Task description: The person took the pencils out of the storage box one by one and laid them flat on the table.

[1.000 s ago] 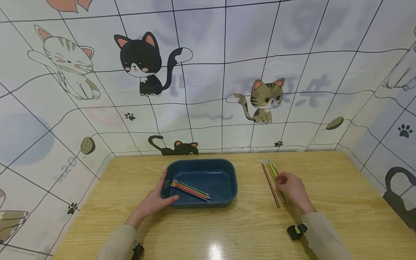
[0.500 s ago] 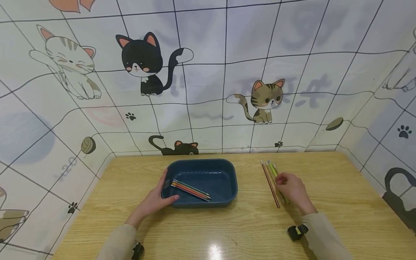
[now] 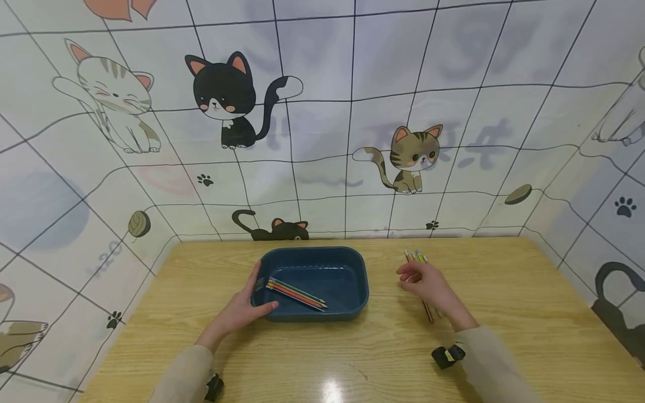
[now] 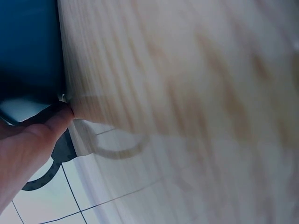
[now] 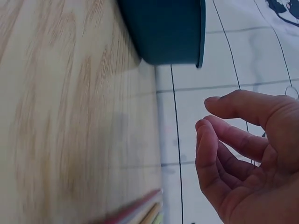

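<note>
The left hand [image 3: 242, 311] gripped the blue tray [image 3: 349, 286] by its left end, presumably to steady it around the grouped pencils [image 3: 297, 296]; the right hand [image 3: 432, 286], empty, fingers loosely bent, thumb apart, hung near the loose pencils [image 3: 428, 312], conveniently reachable right of the tray

The dark-blue tray [image 3: 347, 285] sits flat, held by the left grip [image 3: 241, 310]. Sharpened pencils [image 3: 297, 295] lie inside, points away from this grip; other pencils [image 3: 428, 312] lie below the right grip [image 3: 428, 285], partly hidden.
</note>
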`<state>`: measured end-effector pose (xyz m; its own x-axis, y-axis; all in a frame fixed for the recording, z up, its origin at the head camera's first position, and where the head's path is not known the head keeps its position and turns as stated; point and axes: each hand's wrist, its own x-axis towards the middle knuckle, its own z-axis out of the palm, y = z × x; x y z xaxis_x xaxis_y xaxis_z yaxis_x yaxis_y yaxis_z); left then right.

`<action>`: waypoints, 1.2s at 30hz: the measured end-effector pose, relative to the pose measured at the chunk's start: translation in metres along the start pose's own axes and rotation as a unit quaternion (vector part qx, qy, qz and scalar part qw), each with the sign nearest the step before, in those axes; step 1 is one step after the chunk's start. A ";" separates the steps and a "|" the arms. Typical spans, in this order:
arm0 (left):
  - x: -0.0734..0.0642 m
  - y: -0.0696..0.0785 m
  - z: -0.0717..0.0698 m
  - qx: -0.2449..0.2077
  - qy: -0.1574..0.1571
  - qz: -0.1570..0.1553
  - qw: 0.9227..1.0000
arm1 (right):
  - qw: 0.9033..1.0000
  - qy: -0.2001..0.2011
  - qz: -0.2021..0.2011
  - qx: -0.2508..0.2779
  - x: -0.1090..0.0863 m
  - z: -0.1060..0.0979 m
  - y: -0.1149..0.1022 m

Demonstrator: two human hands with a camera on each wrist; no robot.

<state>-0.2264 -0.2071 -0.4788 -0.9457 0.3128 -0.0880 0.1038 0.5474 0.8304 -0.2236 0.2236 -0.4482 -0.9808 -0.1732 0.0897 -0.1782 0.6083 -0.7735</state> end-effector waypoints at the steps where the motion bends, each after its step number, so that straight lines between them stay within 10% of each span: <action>1: 0.000 0.000 0.000 -0.001 0.000 0.001 1.000 | 1.000 -0.002 -0.009 0.000 0.001 0.003 -0.002; 9: 0.002 -0.002 0.001 0.007 0.000 0.008 1.000 | 0.996 -0.018 -0.078 0.035 0.009 0.025 -0.024; 36: -0.001 0.001 -0.001 0.007 0.009 0.010 1.000 | 0.980 -0.152 -0.112 0.069 0.035 0.119 -0.093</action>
<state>-0.2257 -0.2076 -0.4776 -0.9486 0.3104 -0.0618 0.1271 0.5525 0.8238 -0.2314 0.0686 -0.4475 -0.8460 -0.5251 0.0925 -0.3531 0.4218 -0.8351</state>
